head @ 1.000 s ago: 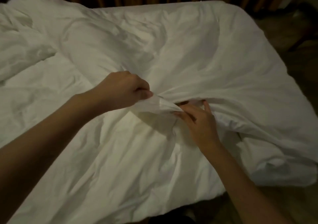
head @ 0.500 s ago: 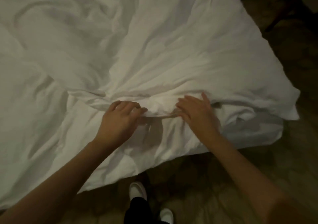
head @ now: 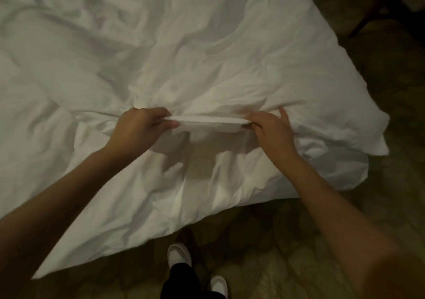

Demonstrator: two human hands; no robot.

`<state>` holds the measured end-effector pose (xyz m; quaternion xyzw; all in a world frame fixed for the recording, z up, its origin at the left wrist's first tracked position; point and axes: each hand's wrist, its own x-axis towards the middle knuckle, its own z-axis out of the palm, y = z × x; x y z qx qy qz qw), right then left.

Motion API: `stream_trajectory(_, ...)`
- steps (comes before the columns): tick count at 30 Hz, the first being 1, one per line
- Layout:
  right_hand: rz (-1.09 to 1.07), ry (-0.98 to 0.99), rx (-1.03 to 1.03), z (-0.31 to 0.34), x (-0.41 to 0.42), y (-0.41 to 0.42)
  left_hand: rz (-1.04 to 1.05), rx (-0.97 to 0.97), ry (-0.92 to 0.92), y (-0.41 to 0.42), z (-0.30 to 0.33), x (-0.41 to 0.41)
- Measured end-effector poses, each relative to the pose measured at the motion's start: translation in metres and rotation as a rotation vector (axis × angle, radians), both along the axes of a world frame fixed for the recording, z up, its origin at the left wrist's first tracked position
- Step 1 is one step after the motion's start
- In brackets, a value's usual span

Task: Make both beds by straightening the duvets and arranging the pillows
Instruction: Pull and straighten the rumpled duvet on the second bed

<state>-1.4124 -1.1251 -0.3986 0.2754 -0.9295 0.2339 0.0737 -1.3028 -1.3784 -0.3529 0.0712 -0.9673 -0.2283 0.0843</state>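
A white duvet (head: 207, 52) lies rumpled across the bed, its near edge hanging toward the patterned carpet (head: 287, 241). The left hand (head: 140, 128) grips a folded edge of the duvet, fingers curled over it and thumb beneath. The right hand (head: 271, 130) pinches the same fold further right, its other fingers extended. The fold runs taut between the 2 hands. 2 white shoes (head: 179, 254) stand on the carpet below.

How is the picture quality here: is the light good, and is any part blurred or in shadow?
Head view: dim, warm light; the hands throw a dark shadow on the duvet below the stretched edge; the left hand and right hand are fairly sharp, the near right forearm is blurred; the carpet is murky.
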Motion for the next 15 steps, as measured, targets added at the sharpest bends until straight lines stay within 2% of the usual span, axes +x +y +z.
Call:
stream_trajectory(2, 0.009, -0.055, 0.039, 0.018, 0.003, 0.01, 0.02, 0.077, -0.015, 0.008, 0.014, 0.003)
stream_trajectory(3, 0.026, -0.02, 0.032, 0.025, 0.004, 0.017, 0.03, 0.106, -0.012, 0.013, 0.019, 0.007)
stream_trajectory(5, 0.068, 0.03, 0.014, 0.038, 0.01, 0.031, 0.037, 0.122, 0.005, 0.021, 0.027, 0.02)
stream_trajectory(7, 0.087, -0.01, 0.047, 0.038, 0.02, 0.037, 0.025, 0.108, -0.003, 0.029, 0.022, 0.04)
stream_trajectory(10, 0.23, 0.016, 0.197, 0.006, 0.044, 0.038, 0.029, 0.056, -0.153, 0.037, -0.023, 0.083)
stream_trajectory(12, 0.321, -0.1, 0.333, -0.022, 0.056, 0.044, 0.017, 0.012, -0.297, 0.043, -0.058, 0.106)
stream_trajectory(15, 0.28, -0.109, 0.328, -0.041, 0.059, 0.059, -0.038, -0.093, -0.245, 0.06, -0.083, 0.11)
